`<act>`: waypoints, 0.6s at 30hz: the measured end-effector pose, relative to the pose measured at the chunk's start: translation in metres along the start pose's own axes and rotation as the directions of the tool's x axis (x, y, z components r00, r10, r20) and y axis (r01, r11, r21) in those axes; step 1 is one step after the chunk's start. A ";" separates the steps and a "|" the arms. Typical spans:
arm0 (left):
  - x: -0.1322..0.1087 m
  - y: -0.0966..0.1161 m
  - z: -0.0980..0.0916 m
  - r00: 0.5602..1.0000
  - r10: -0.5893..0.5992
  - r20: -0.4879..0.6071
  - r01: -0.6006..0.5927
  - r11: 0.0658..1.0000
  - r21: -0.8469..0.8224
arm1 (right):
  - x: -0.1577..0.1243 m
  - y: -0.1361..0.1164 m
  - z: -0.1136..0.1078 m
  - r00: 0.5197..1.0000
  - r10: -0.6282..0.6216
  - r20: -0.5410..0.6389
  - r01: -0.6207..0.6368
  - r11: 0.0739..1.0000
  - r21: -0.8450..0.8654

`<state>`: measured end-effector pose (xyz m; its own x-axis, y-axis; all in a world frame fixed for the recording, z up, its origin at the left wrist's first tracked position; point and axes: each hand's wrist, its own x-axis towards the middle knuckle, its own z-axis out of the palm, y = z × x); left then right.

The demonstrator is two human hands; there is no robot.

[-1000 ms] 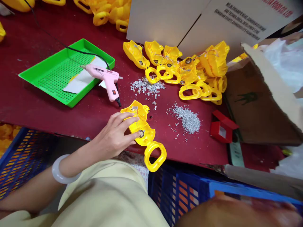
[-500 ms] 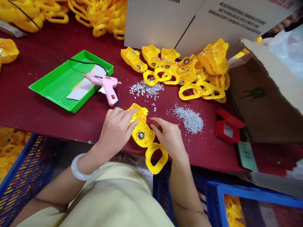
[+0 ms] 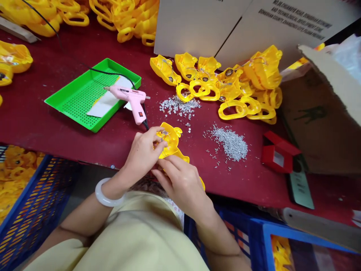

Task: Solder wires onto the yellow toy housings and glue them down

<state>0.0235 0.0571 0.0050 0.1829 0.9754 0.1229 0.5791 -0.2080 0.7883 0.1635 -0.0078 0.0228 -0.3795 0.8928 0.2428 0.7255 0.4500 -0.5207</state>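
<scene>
A yellow plastic toy shell (image 3: 171, 141) with thin wires inside lies at the near edge of the dark red table (image 3: 42, 120). My left hand (image 3: 143, 154) pinches the shell's upper part with thumb and fingertips. My right hand (image 3: 180, 180) lies over the shell's lower half and handle ring, fingers curled on it and hiding most of it. A white bangle (image 3: 105, 192) sits on my left wrist.
A pink glue gun (image 3: 131, 101) rests on the edge of a green tray (image 3: 76, 98). Two piles of small silver parts (image 3: 229, 141) lie beyond the shell. More yellow shells (image 3: 225, 86) are heaped before a cardboard box (image 3: 231, 26). A red box (image 3: 278, 154) sits right; blue crates (image 3: 34, 203) stand below.
My right hand came into view from the right and closed over the shell's lower half. My left hand shifted from lying on the shell to pinching its upper part.
</scene>
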 end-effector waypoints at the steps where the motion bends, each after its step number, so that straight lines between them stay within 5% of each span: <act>1: 0.001 -0.001 -0.002 1.000 -0.012 0.019 0.013 1.000 -0.028 | 0.000 0.000 -0.001 1.000 -0.012 0.008 0.012 1.000 0.028; 7: 0.002 -0.007 -0.006 0.996 0.022 0.082 -0.015 0.997 -0.082 | 0.015 0.026 -0.014 0.971 0.132 -0.200 -0.139 0.990 -0.023; 18: -0.002 -0.017 -0.001 0.975 0.221 -0.036 -0.212 0.963 0.165 | 0.046 0.047 0.005 0.984 0.157 -0.083 -0.161 0.986 -0.046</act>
<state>0.0122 0.0590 -0.0078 0.2775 0.9073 0.3160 0.6502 -0.4195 0.6335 0.1772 0.0547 0.0058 -0.2120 0.9509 0.2253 0.8025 0.3010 -0.5151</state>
